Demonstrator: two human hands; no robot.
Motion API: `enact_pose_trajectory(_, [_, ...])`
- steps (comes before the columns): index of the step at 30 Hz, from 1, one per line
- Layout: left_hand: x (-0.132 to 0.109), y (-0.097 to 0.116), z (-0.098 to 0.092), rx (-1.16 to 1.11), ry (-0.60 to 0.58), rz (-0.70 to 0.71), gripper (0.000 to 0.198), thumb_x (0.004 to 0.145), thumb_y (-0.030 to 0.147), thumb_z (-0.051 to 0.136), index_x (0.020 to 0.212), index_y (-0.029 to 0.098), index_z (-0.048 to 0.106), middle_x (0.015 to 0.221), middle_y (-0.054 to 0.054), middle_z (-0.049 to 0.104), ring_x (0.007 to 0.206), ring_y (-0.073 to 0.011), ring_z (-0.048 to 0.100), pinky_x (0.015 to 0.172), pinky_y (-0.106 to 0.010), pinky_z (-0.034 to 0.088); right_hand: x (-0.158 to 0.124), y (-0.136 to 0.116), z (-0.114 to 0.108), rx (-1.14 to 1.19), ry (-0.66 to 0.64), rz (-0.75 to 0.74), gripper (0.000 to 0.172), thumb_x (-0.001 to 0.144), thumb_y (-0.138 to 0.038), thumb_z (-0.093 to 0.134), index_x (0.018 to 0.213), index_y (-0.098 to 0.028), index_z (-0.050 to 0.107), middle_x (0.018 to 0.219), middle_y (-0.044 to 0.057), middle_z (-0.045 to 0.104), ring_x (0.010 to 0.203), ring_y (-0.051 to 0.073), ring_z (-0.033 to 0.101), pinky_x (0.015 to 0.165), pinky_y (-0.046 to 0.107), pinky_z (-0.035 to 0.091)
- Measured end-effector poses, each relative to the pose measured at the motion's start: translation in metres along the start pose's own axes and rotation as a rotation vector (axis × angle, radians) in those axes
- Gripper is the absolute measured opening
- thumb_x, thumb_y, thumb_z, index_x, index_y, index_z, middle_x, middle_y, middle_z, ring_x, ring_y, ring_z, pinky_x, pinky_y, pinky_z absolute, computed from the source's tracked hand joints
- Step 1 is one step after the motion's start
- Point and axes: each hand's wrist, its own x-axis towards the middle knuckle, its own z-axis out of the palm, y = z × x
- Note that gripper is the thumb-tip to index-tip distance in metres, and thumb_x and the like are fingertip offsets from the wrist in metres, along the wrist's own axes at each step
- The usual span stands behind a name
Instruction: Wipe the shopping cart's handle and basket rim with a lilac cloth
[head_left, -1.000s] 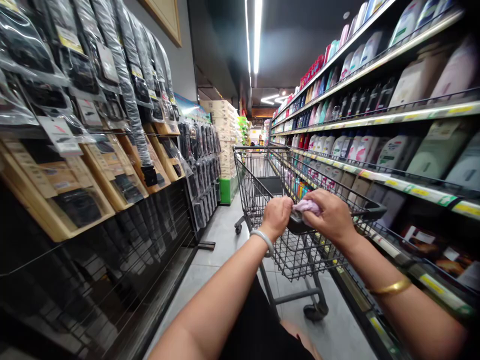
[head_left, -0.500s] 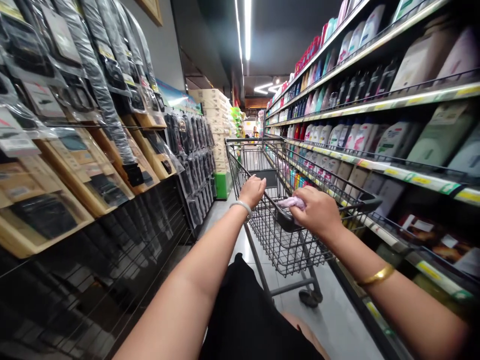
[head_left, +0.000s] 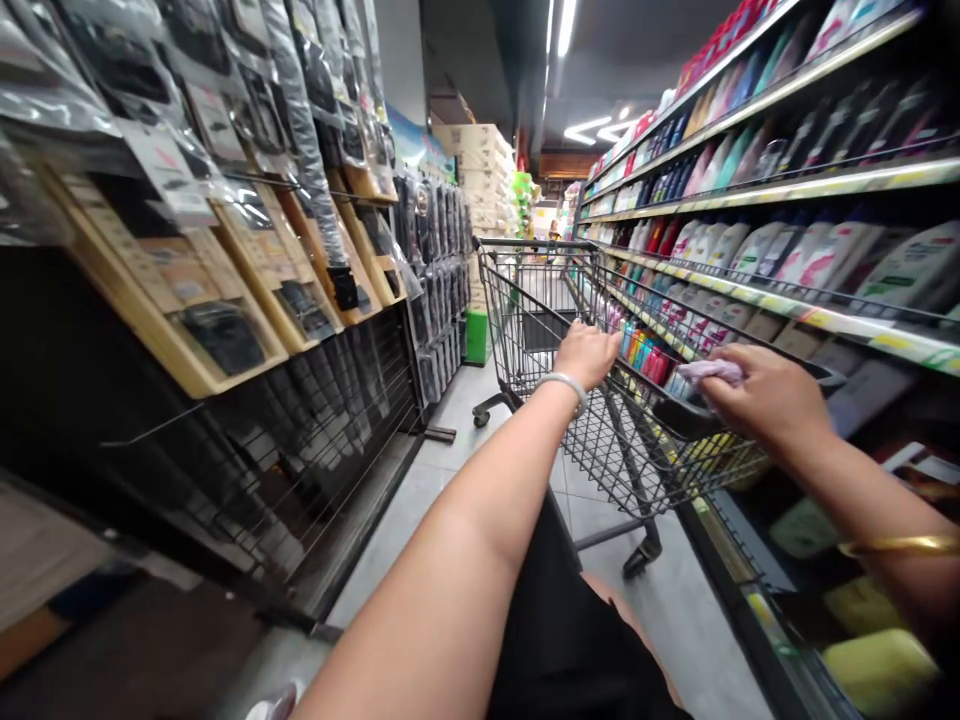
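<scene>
A black wire shopping cart (head_left: pixel 525 310) stands in a shop aisle in front of me. My left hand (head_left: pixel 589 353) is closed on the cart's rear rim; a silver bangle sits on that wrist. My right hand (head_left: pixel 769 400) is closed on a crumpled lilac cloth (head_left: pixel 712 371) and presses it against the cart's dark handle bar (head_left: pixel 679 420). A gold bangle is on my right forearm. No goods show through the wires of the basket.
Shelves of bottles (head_left: pixel 757 250) line the right side, close to the cart. Racks of bagged dark goods (head_left: pixel 300 170) and wooden display boxes (head_left: pixel 202 320) run along the left. The grey tiled floor (head_left: pixel 465 420) leads on to stacked cartons (head_left: pixel 480 170) and a green bin (head_left: pixel 475 336).
My left hand slid from the handle bar to the cart's rear rim. The cart and view swung right, closer to the bottle shelves. My right hand kept the cloth.
</scene>
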Motion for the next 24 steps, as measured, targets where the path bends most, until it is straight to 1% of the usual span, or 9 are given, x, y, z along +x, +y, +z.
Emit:
enact_pose_trajectory(3, [-0.002, 0.013, 0.002, -0.010, 0.000, -0.020, 0.061, 0.106, 0.045, 0.024, 0.097, 0.015, 0.077, 0.096, -0.009, 0.072, 0.103, -0.0210, 0.061, 0.117, -0.043, 0.033, 0.003, 0.016, -0.004, -0.030, -0.032, 0.086, 0.015, 0.071, -0.034, 0.067, 0.083, -0.026, 0.068, 0.094, 0.014, 0.073, 0.080, 0.026, 0.060, 0.061, 0.035, 0.034])
enact_pose_trajectory(6, [-0.003, 0.024, 0.004, -0.011, 0.010, -0.051, 0.061, 0.106, 0.046, 0.024, 0.102, 0.014, 0.076, 0.102, -0.012, 0.071, 0.108, -0.0229, 0.060, 0.117, -0.045, 0.031, 0.010, 0.026, -0.012, -0.085, -0.095, 0.149, 0.015, 0.067, -0.033, 0.071, 0.081, -0.027, 0.069, 0.091, 0.014, 0.073, 0.071, 0.022, 0.055, 0.060, 0.036, 0.032])
enact_pose_trajectory(9, [-0.004, 0.032, 0.004, -0.024, -0.004, -0.042, 0.061, 0.105, 0.048, 0.024, 0.105, 0.015, 0.075, 0.106, -0.013, 0.071, 0.112, -0.0238, 0.059, 0.119, -0.047, 0.028, 0.019, 0.024, -0.019, -0.076, -0.178, 0.214, 0.020, 0.064, -0.036, 0.075, 0.082, -0.026, 0.072, 0.078, 0.011, 0.072, 0.061, 0.017, 0.049, 0.059, 0.036, 0.030])
enact_pose_trajectory(11, [-0.004, 0.037, 0.003, -0.038, -0.038, -0.018, 0.061, 0.105, 0.050, 0.024, 0.106, 0.015, 0.075, 0.109, -0.012, 0.072, 0.114, -0.0241, 0.059, 0.121, -0.047, 0.026, 0.024, 0.016, -0.018, 0.014, -0.204, 0.247, 0.025, 0.065, -0.039, 0.074, 0.087, -0.025, 0.074, 0.072, 0.009, 0.070, 0.057, 0.016, 0.050, 0.060, 0.035, 0.031])
enact_pose_trajectory(13, [-0.005, 0.041, 0.001, -0.042, -0.071, -0.010, 0.059, 0.105, 0.049, 0.026, 0.109, 0.015, 0.074, 0.113, -0.012, 0.071, 0.116, -0.0244, 0.058, 0.121, -0.047, 0.025, 0.028, 0.008, -0.012, 0.046, -0.226, 0.222, 0.030, 0.064, -0.041, 0.076, 0.088, -0.024, 0.075, 0.072, 0.010, 0.072, 0.055, 0.015, 0.050, 0.060, 0.035, 0.029])
enact_pose_trajectory(16, [-0.006, 0.045, -0.002, -0.034, -0.087, -0.016, 0.052, 0.105, 0.044, 0.030, 0.114, 0.014, 0.072, 0.118, -0.012, 0.071, 0.119, -0.0245, 0.058, 0.121, -0.045, 0.026, 0.031, 0.002, -0.001, -0.087, -0.238, 0.120, 0.032, 0.058, -0.044, 0.082, 0.082, -0.025, 0.074, 0.081, 0.015, 0.074, 0.051, 0.010, 0.039, 0.059, 0.036, 0.024])
enact_pose_trajectory(18, [-0.007, 0.047, -0.004, -0.035, -0.102, -0.004, 0.049, 0.105, 0.042, 0.031, 0.115, 0.014, 0.071, 0.119, -0.011, 0.071, 0.120, -0.0241, 0.058, 0.121, -0.043, 0.027, 0.032, 0.004, 0.003, -0.149, -0.249, 0.089, 0.030, 0.058, -0.044, 0.082, 0.079, -0.026, 0.073, 0.080, 0.015, 0.074, 0.049, 0.008, 0.033, 0.059, 0.035, 0.021])
enact_pose_trajectory(21, [-0.007, 0.048, -0.007, -0.045, -0.134, 0.019, 0.048, 0.105, 0.040, 0.032, 0.114, 0.014, 0.072, 0.119, -0.011, 0.071, 0.119, -0.0235, 0.059, 0.121, -0.043, 0.026, 0.034, 0.009, 0.002, -0.145, -0.316, 0.117, 0.027, 0.057, -0.043, 0.080, 0.077, -0.026, 0.072, 0.068, 0.010, 0.070, 0.045, 0.009, 0.034, 0.058, 0.034, 0.022])
enact_pose_trajectory(24, [-0.008, 0.052, -0.006, -0.047, -0.121, 0.022, 0.046, 0.104, 0.040, 0.035, 0.113, 0.016, 0.073, 0.116, -0.010, 0.072, 0.118, -0.0244, 0.059, 0.121, -0.045, 0.025, 0.034, 0.012, -0.004, -0.125, -0.377, 0.181, 0.026, 0.055, -0.041, 0.080, 0.075, -0.027, 0.071, 0.057, 0.005, 0.064, 0.044, 0.012, 0.037, 0.057, 0.035, 0.024])
